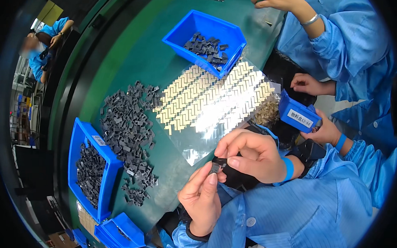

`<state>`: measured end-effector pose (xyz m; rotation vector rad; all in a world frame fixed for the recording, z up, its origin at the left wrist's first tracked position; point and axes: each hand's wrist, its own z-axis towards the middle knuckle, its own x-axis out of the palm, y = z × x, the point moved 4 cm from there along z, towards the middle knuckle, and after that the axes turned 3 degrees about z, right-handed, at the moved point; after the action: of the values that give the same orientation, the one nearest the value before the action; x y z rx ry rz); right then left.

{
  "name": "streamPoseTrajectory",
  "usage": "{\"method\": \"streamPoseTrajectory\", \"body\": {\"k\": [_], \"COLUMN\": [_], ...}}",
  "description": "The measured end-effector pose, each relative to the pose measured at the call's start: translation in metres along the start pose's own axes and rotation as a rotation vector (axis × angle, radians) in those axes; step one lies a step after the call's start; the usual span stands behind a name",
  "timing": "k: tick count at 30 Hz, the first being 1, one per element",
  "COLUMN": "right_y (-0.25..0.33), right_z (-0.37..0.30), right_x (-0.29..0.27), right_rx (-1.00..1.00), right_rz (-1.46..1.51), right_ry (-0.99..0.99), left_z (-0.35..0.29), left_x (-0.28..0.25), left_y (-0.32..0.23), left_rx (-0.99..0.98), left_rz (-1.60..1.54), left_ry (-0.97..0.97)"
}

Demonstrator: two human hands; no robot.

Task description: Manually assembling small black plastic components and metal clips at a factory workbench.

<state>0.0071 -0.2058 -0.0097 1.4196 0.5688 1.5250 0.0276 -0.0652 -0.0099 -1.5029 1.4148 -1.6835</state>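
Observation:
My left hand (pixel 200 201) pinches a small dark grey plastic piece (pixel 215 168) between thumb and fingertips. Just beyond it, my right hand (pixel 255 158) grips the far end of what seems to be the same piece, or a second dark one against it; I cannot tell which. Both hands are close together above the table's near edge. Ahead of them lies a clear sheet (pixel 191 155) with rows of cream-coloured adhesive pads (pixel 176 116). To its left spreads a loose heap of small dark grey plastic pieces (pixel 127 126).
A blue bin (pixel 178 35) with dark pieces overlaps the sheet's far edge. Another blue bin (pixel 114 164) of dark pieces stands left of the heap, smaller bins (pixel 128 233) nearer. At right, a co-worker's hand (pixel 327 128) holds a small blue bin (pixel 285 105) beside crumpled scraps (pixel 268 112).

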Motion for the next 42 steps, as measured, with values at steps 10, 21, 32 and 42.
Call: {"method": "streamPoseTrajectory", "body": {"k": [10, 21, 32, 42], "right_y": [-0.009, -0.006, 0.002, 0.006], "right_z": [-0.002, -0.002, 0.001, 0.001], "right_x": [0.004, 0.005, 0.005, 0.007], "right_rx": [0.104, 0.091, -0.050, -0.120], "right_rz": [0.192, 0.043, -0.219, -0.312], "right_ry": [-0.014, -0.026, -0.007, 0.000], "left_z": [0.001, 0.001, 0.000, 0.001], "left_x": [0.002, 0.005, 0.010, 0.004], "left_y": [0.001, -0.004, -0.010, -0.006], "left_rx": [0.115, 0.152, 0.142, 0.141], "left_rz": [0.156, 0.195, 0.210, 0.125], "left_ry": [-0.020, -0.016, -0.018, 0.007]}}
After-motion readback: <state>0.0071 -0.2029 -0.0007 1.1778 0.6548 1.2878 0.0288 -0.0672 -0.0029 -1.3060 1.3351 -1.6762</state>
